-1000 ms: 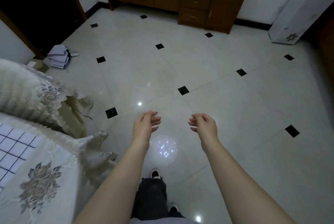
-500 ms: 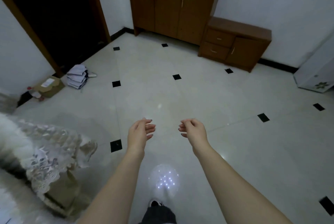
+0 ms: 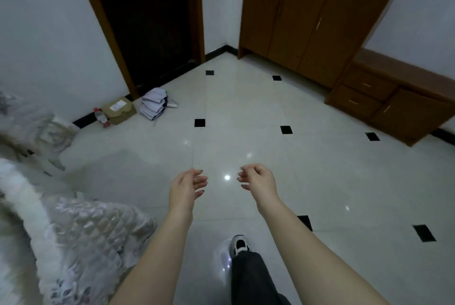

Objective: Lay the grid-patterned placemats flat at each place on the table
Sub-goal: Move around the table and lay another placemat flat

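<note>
Landmark: lace tablecloth (image 3: 81, 231), blurred, at left edge.
Left hand (image 3: 186, 187): right of the cloth, over the floor; fingers loosely curled, holding nothing.
Right hand (image 3: 258, 181): further right, half-curled, holding nothing.
Placemats: none in view now.
Change: a second ago a grid placemat showed on the cloth; view has swung away toward the dark doorway (image 3: 147, 21).
Meaning: likely walking round to another place.

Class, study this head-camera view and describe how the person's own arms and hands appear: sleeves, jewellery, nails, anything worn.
Both forearms are bare to the frame's bottom edge; no sleeves, watch, bracelets or rings show. The left hand and right hand wear no gloves. Some fingernails look dark, perhaps polished; the blur prevents certainty.
</note>
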The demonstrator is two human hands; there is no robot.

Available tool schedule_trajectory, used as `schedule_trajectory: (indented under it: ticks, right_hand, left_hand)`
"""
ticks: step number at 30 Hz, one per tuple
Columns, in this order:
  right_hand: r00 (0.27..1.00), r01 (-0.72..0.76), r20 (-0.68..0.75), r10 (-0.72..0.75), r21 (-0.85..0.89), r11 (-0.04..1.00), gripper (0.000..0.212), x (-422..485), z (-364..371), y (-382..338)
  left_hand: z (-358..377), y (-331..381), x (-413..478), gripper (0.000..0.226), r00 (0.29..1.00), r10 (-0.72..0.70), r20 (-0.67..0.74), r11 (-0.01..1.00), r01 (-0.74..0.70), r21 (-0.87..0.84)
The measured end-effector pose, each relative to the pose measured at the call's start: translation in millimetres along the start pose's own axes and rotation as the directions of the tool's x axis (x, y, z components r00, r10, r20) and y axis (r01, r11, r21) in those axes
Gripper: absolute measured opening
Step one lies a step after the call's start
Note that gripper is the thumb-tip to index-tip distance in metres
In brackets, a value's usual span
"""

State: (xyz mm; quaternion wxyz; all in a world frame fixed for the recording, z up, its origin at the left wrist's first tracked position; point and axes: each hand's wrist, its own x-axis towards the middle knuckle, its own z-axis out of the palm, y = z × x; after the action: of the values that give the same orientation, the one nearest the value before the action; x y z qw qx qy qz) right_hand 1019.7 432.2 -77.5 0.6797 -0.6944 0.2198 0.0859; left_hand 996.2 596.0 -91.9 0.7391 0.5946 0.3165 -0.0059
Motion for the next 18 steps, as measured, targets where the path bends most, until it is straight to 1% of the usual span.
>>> schedule_trajectory:
  ticks: [4,8,14,18]
  right_hand:
    - [0.994,0.001,0.105,0.004,-0.052,0.999,0.016,57.1,43.0,-22.5]
    - [0.975,0.036,0.221,-0.015,-0.091,0.995,0.016,116.4,91.0,-58.9]
    - [0.92,0.095,0.391,-0.033,-0.142,0.985,0.018,186.6,161.2,-111.2]
    - [0.888,0.097,0.46,-0.019,-0.147,0.984,0.018,213.1,198.7,-129.1]
  left_hand:
    - [-3.2,24.3,50.3,0.027,0.995,0.003,-0.096,0.999,-0.007,-0.04]
    - [1.3,65.1,102.9,0.025,0.977,0.021,-0.21,0.994,-0.044,-0.102]
    - [2.2,120.0,161.8,0.027,0.928,0.044,-0.371,0.979,-0.115,-0.171]
    - [-7.4,136.9,189.2,0.028,0.893,0.014,-0.45,0.972,-0.118,-0.204]
